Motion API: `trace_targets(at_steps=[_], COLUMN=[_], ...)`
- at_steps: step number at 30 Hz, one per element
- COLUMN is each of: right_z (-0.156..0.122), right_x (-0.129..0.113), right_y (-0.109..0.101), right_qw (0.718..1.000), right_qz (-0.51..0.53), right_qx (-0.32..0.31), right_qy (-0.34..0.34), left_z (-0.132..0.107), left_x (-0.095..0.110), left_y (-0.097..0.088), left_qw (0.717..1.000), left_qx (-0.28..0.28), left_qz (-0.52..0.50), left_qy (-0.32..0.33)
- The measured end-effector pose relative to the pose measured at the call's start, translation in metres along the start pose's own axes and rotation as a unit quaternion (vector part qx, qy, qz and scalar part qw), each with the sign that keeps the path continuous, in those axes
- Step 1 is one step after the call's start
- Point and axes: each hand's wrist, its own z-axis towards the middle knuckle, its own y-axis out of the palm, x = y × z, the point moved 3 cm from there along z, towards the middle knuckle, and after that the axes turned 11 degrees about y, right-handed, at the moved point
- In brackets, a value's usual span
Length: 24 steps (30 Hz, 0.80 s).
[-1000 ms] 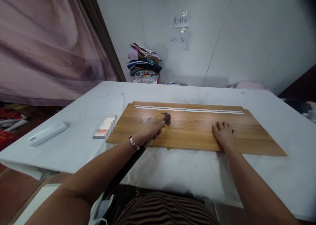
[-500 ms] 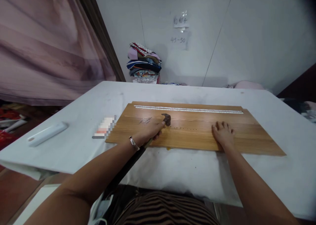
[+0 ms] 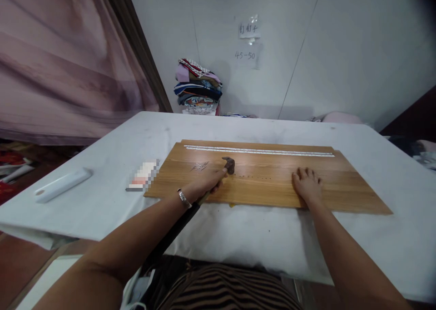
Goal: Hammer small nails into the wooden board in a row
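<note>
Beyond the hammer (image 3: pixel 230 166), a note (image 3: pixel 247 61) reads "45-50".

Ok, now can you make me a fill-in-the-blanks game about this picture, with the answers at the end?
1. The left hand grips a ____.
2. The right hand rests on the wooden ____.
3. The loose nails lie closer to the ____ hand.
4. The lower paper on the wall reads 45-____.

Missing words: hammer; board; left; 50.
</note>
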Motion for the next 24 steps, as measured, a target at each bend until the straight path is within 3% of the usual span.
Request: trace_targets(at_steps=[24], right_z=[-0.002], right_x=[-0.001], right_y=[-0.002], right_qw=[1.000], right_qz=[-0.007], right_qx=[0.005], right_qy=[-0.002], left_z=[0.005], left_x=[-0.010], left_y=[-0.005], left_qw=[1.000], left_qx=[-0.014], left_qz=[-0.008], left_qy=[-0.010])
